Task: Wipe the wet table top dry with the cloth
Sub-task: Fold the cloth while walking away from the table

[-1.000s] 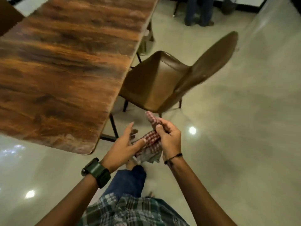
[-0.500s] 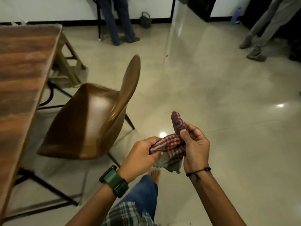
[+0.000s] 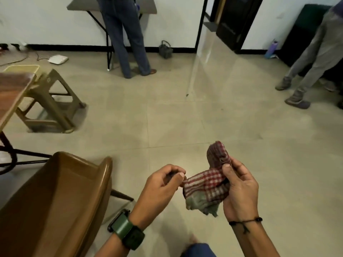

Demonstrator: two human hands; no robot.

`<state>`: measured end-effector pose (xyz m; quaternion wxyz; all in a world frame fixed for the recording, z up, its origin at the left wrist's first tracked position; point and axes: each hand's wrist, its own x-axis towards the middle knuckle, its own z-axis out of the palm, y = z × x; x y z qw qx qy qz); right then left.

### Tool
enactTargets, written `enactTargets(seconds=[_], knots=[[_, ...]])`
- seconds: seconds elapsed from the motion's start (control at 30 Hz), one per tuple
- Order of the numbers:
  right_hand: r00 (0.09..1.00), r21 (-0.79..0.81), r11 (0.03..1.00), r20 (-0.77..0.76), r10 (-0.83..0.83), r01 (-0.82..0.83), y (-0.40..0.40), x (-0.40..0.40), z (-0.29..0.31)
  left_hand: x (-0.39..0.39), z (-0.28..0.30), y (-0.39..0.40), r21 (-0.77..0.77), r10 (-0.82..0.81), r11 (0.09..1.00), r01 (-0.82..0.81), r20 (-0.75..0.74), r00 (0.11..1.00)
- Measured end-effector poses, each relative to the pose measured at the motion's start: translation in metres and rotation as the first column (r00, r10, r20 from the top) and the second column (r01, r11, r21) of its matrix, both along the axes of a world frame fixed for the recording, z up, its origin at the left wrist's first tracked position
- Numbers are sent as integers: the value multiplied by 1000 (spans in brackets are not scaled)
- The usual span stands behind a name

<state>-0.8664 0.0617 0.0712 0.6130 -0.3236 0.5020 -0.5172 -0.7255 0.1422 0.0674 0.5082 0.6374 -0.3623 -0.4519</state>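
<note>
A red-and-white checked cloth (image 3: 206, 186) with a greenish part underneath is bunched between both hands, in the air over the floor. My right hand (image 3: 240, 190) grips its bulk, and a twisted end sticks up above the thumb. My left hand (image 3: 161, 190), with a green watch on the wrist, pinches the cloth's left edge. Only a corner of the wooden table top (image 3: 13, 88) shows at the far left, well away from the cloth.
A brown chair (image 3: 55, 201) stands at the lower left beside my left arm. A plastic stool (image 3: 50, 104) sits under the table's end. One person stands at a grey table (image 3: 111, 5) at the back, another stands at the far right (image 3: 311, 58).
My view has swung right, away from the table, so the table has slid out to the left edge. My left hand has gone from open beside the cloth to pinching its edge.
</note>
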Motion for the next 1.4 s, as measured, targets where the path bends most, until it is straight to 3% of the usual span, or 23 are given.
enactTargets(seconds=[0.2,0.37,0.67,0.97,1.4], knots=[[986,42,986,62,156,-158,-152,52,-9,43,-17,-129,70,218,974,-218,8,976],[938,35,939,77,338,-341,-269,131,2,104,-2,-223,35,388,921,-389,31,921],[776,97,770,100,623,-631,-403,335,-12,273,-15,-318,7,766,642,-767,-58,640],[660,109,653,40,751,-750,-482,579,-4,486,-13,-386,5,892,445,-895,-89,443],[317,5,317,40,948,-948,-507,941,-15,779,-16,-420,-38,986,164,-986,-27,165]])
